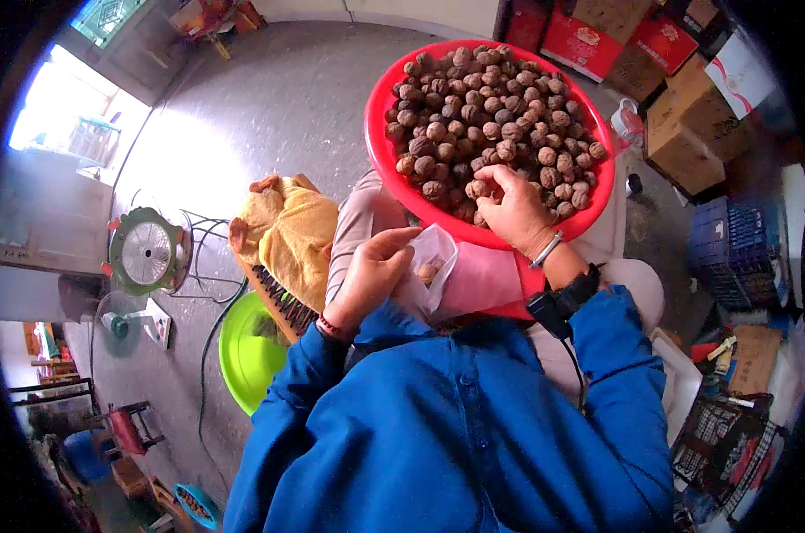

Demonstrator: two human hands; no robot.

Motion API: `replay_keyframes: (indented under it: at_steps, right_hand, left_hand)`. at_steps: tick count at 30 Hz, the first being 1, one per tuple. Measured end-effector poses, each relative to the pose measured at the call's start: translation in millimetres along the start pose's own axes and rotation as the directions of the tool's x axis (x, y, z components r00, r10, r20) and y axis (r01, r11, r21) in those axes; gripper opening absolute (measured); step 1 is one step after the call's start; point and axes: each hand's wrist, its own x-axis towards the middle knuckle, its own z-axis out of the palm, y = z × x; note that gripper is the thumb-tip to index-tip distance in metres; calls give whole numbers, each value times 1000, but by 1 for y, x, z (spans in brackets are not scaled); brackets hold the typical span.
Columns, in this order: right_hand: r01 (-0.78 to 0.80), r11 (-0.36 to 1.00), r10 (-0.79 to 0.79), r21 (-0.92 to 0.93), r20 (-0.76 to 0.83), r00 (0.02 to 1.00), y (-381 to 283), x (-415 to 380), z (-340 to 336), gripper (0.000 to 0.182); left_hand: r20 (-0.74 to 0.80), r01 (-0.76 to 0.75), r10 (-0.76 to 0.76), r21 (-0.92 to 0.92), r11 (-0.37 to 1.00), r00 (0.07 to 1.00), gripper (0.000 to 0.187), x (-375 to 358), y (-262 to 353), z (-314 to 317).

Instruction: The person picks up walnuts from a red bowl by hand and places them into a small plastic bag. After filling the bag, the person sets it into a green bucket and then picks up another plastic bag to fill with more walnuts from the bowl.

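A wide red basin [378, 151] heaped with brown walnuts [474, 107] stands in front of me. At its near side, my right hand [516, 209] pinches a walnut [480, 188] between thumb and fingertips, just over the pile. My left hand [373, 274] grips the edge of a clear plastic bag [440, 258] left of the basin's near rim. Inside the bag, a walnut or two [427, 272] show through the film. Under the bag lies pink material [482, 280], partly covered by it.
A yellow cloth [287, 222] drapes over a wooden seat at my left, above a lime green basin [243, 351]. Farther left stand a green fan [147, 252] and loose cables. Cardboard boxes [687, 124] and a dark blue crate [731, 253] line the right side.
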Motion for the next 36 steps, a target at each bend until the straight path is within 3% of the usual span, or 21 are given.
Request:
replay_keyframes:
  at_steps: [2,7,10,13,15,19,21,22,26,30,31,33,36]
  right_hand:
    - [10,992,-19,127,69,997,-12,-3,-7,29]
    - [32,978,-56,205,109,992,-40,-11,-18,22]
    - [157,973,-181,168,143,973,-42,-13,-18,24]
    - [376,893,-428,248,209,879,-46,-16,-20,25]
    - [347,913,-394,216,240,887,-42,-17,-20,24]
    - [387,922,-384,5,134,914,-27,-5,-26,22]
    - [107,994,-107,7,100,989,-24,-6,-34,18]
    - [139,985,-134,-99,54,990,-11,-2,-36,19]
    - [-4,828,-16,-561,-30,999,7,3,-55,21]
    - [-118,683,113,-721,-56,992,19,-1,-58,21]
    - [-119,682,114,-721,-56,992,17,-3,-60,21]
    - [-38,668,158,-743,91,983,13,-9,-63,18]
    - [-34,694,162,-719,109,981,28,-9,-54,24]
  left_hand:
    - [-1,-21,21,-13,1000,1000,33,1,-2,1]
    - [-27,-12,12,-15,1000,1000,34,2,-1,4]
    - [-22,-47,47,27,999,999,34,4,-4,5]
    - [-47,-45,45,-1,999,998,34,5,-9,7]
    - [-44,-119,119,8,993,992,35,6,-11,6]
    - [-23,-20,20,-19,1000,1000,35,5,-8,5]
    - [-13,-14,14,-15,1000,1000,35,3,-4,6]
    - [-11,-15,15,-15,1000,1000,35,2,-2,7]
    - [-7,19,-19,-21,1000,1000,35,2,0,8]
    - [-17,-5,6,25,1000,1000,34,2,-3,5]
    - [-16,-5,6,25,1000,1000,34,3,-5,5]
    - [-9,-3,3,-1,1000,1000,34,3,-7,4]
    - [6,45,-45,3,999,999,35,0,-1,4]
